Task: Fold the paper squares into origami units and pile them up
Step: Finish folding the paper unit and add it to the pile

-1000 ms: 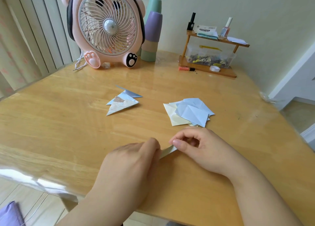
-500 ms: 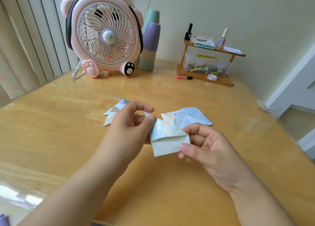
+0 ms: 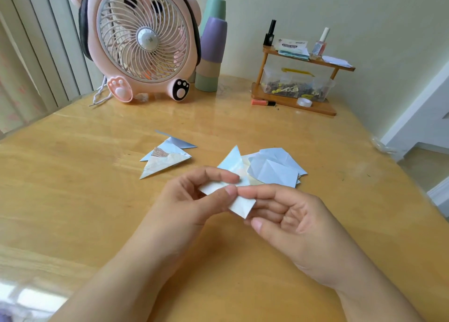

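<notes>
Pale blue-and-white paper, a partly folded origami unit [image 3: 237,195], is held above the wooden table [image 3: 73,200] between both hands. The left hand [image 3: 194,200] pinches its left part between thumb and forefinger. The right hand [image 3: 289,222] has its forefinger curled over the top edge and its thumb below the lower white corner, other fingers loosely bent behind. One pointed tip of the unit sticks up past the fingers. Just behind the hands lies a loose stack of paper squares [image 3: 272,168]. To the left, apart from it, sits a small pile of folded triangular units [image 3: 165,159]. At the far edge stand a pink desk fan [image 3: 143,40], stacked cups [image 3: 211,47] and a small wooden shelf [image 3: 298,79].
</notes>
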Motion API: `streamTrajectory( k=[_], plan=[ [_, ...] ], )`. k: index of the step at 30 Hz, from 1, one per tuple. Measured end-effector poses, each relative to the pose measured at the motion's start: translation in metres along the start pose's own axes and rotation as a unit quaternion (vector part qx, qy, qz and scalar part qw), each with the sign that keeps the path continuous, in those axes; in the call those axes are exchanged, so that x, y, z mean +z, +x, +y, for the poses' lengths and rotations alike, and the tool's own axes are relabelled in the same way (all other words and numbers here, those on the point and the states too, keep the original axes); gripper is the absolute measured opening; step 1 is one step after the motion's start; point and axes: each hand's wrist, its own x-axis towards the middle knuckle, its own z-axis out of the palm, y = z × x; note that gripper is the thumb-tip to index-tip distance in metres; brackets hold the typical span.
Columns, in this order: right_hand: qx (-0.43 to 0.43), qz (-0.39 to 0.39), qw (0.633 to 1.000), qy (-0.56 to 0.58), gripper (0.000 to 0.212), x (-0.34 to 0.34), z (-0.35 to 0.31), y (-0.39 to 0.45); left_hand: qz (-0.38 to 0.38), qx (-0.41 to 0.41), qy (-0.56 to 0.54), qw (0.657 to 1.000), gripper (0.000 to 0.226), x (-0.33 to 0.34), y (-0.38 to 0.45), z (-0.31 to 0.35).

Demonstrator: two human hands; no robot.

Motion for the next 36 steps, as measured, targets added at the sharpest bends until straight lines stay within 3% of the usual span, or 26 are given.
streamTrajectory(
  k=[7,10,14,19,23,27,33,36],
  plan=[
    [-0.044,0.064,0.995,-0.069,0.018,0.003,0.003,0.002,0.034,-0.013,-0.056,0.998,0.017,0.0,-0.002,0.002],
    [-0.071,0.056,0.993,-0.073,0.018,0.002,0.002,0.001,0.044,-0.015,-0.057,0.997,0.024,0.002,-0.002,0.005],
    [-0.084,0.049,0.99,-0.102,0.018,0.0,0.002,0.001,0.056,-0.03,-0.103,0.993,0.011,0.004,-0.004,0.008],
    [-0.085,0.061,0.983,-0.152,0.014,-0.001,0.005,0.003,0.05,-0.013,-0.049,0.997,0.022,0.003,-0.004,0.007],
    [-0.068,0.074,0.991,-0.089,0.012,0.001,0.004,0.004,0.054,0.017,-0.023,0.998,0.024,0.005,-0.006,0.005],
    [-0.028,0.099,0.995,0.001,0.031,0.002,0.002,0.006,0.057,0.041,-0.011,0.997,0.024,0.006,-0.007,0.005],
    [-0.003,0.118,0.993,0.015,0.039,0.005,-0.004,0.006,0.076,0.009,-0.016,0.997,0.04,0.006,-0.005,0.001],
    [-0.001,0.129,0.991,0.024,0.04,0.004,-0.006,0.006,0.052,0.001,-0.011,0.999,0.036,0.006,-0.005,0.0]
  ],
)
